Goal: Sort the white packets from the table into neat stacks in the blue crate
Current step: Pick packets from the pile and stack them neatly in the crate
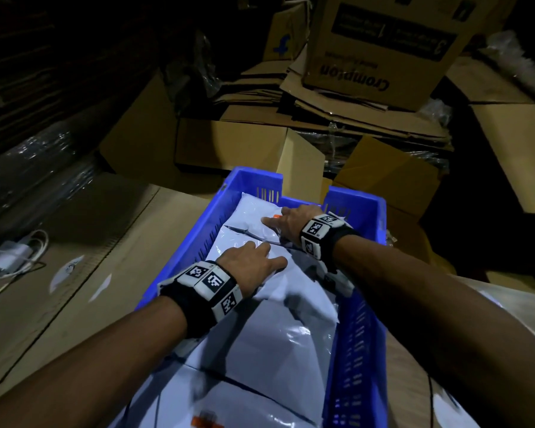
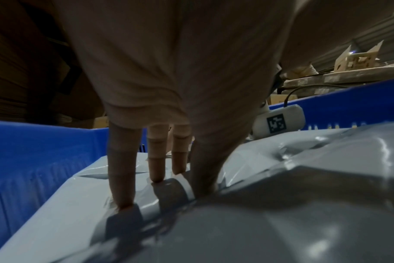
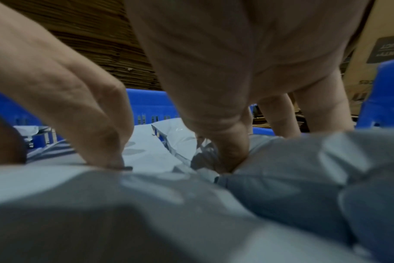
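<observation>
1. The blue crate [image 1: 362,273] runs from near to far on the cardboard-covered table [image 1: 74,273], and its slotted walls look stiff enough to square stacks against.
2. White packets [image 1: 278,344] fill it, overlapping. They are glossy poly mailers, probably light, soft and slippery, so press flat or take them by an edge.
3. The left hand [image 1: 250,261] presses a middle packet with spread, straight fingers [image 2: 122,178].
4. The right hand [image 1: 286,222] rests further back on the far packet [image 1: 254,205]. Its fingers are extended and nothing is pinched.
</observation>
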A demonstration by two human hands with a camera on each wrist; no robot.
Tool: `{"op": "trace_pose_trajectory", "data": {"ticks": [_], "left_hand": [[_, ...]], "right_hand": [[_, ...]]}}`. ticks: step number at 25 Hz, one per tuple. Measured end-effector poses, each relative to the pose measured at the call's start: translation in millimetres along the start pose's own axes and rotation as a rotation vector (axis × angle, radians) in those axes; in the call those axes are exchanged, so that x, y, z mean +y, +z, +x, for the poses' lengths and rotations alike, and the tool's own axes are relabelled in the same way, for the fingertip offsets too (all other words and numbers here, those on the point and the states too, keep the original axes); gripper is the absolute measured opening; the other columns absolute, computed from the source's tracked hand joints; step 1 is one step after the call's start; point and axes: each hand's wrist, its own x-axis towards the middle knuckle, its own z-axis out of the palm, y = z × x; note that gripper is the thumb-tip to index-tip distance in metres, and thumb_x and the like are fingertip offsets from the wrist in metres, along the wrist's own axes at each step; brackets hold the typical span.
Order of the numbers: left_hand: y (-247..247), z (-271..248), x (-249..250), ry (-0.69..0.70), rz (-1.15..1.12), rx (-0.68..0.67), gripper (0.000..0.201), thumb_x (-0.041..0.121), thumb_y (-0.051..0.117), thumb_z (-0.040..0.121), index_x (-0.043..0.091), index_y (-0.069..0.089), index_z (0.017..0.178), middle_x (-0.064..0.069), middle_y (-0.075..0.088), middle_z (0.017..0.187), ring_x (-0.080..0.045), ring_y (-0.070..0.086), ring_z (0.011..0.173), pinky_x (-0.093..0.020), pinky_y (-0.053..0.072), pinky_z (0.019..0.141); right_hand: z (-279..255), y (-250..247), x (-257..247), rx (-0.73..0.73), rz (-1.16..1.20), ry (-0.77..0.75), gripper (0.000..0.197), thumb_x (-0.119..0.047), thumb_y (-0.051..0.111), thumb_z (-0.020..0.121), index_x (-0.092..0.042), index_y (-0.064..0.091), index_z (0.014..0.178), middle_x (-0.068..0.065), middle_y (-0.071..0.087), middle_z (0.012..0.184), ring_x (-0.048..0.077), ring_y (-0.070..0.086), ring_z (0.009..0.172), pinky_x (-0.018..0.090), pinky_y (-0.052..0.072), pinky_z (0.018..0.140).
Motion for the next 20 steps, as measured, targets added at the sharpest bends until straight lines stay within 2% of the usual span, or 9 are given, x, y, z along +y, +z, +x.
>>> {"op": "trace_pose_trajectory", "data": {"ticks": [2, 7, 10, 12, 15, 17, 20], "left_hand": [[0.3, -0.3, 1.2, -0.006, 0.007, -0.01, 0.059, 0.024, 0.063, 0.088, 0.029, 0.033, 0.138, -0.01, 0.04, 0.123, -0.032, 0.046, 0.11, -0.037, 0.037, 0.07], [-2.9, -3.9, 1.6, -0.024, 0.005, 0.014, 0.052, 0.013, 0.052, 0.092, 0.03, 0.034, 0.138, -0.011, 0.042, 0.123, -0.032, 0.047, 0.108, -0.037, 0.036, 0.068], [-11.6, -10.7, 3.2, -0.035, -0.026, 0.006, 0.05, 0.014, 0.049, 0.093, 0.029, 0.037, 0.139, -0.012, 0.043, 0.123, -0.034, 0.049, 0.111, -0.038, 0.037, 0.07], [-17.0, -16.8, 2.2, -0.04, -0.064, 0.028, 0.04, 0.019, 0.049, 0.094, 0.027, 0.044, 0.133, -0.011, 0.046, 0.122, -0.034, 0.05, 0.114, -0.037, 0.036, 0.07], [-26.5, -26.0, 1.3, -0.063, -0.084, 0.094, 0.03, 0.031, 0.05, 0.096, 0.026, 0.053, 0.125, -0.006, 0.05, 0.124, -0.031, 0.052, 0.116, -0.036, 0.038, 0.069], [-36.7, -35.1, 5.7, -0.092, -0.074, 0.145, 0.033, 0.038, 0.046, 0.098, 0.025, 0.053, 0.128, -0.006, 0.051, 0.127, -0.03, 0.052, 0.119, -0.039, 0.043, 0.076], [-53.1, -58.6, 23.2, -0.086, -0.137, 0.281, 0.034, 0.04, 0.042, 0.099, 0.025, 0.055, 0.127, -0.007, 0.055, 0.125, -0.03, 0.052, 0.118, -0.04, 0.046, 0.084]], "right_hand": [[2.3, 3.0, -1.7, -0.006, -0.011, -0.005, 0.056, -0.039, 0.033, 0.105, -0.042, 0.007, 0.155, 0.011, 0.042, 0.142, 0.036, 0.055, 0.117, 0.039, 0.039, 0.068], [-8.0, -2.5, 5.5, 0.008, 0.031, -0.008, 0.058, -0.039, 0.036, 0.103, -0.041, 0.01, 0.154, 0.01, 0.041, 0.142, 0.037, 0.055, 0.118, 0.038, 0.042, 0.072], [-20.7, -11.4, 13.6, 0.029, 0.17, 0.014, 0.054, -0.041, 0.046, 0.096, -0.035, 0.031, 0.147, 0.009, 0.047, 0.135, 0.037, 0.055, 0.119, 0.036, 0.044, 0.08], [-31.3, -20.5, 16.9, 0.081, 0.244, 0.042, 0.048, -0.036, 0.053, 0.093, -0.026, 0.044, 0.14, 0.011, 0.053, 0.131, 0.038, 0.055, 0.119, 0.04, 0.048, 0.09], [-57.5, -35.9, 24.5, 0.154, 0.297, 0.1, 0.047, -0.032, 0.053, 0.098, -0.021, 0.048, 0.142, 0.008, 0.052, 0.142, 0.031, 0.05, 0.128, 0.032, 0.041, 0.098], [-82.7, -43.4, 31.6, 0.165, 0.368, 0.133, 0.046, -0.032, 0.055, 0.098, -0.02, 0.048, 0.142, 0.005, 0.053, 0.143, 0.027, 0.05, 0.128, 0.029, 0.04, 0.096], [-136.8, -39.5, 32.1, 0.21, 0.518, 0.221, 0.04, -0.038, 0.056, 0.096, -0.023, 0.056, 0.133, 0.004, 0.06, 0.132, 0.026, 0.056, 0.118, 0.029, 0.042, 0.088]]}}
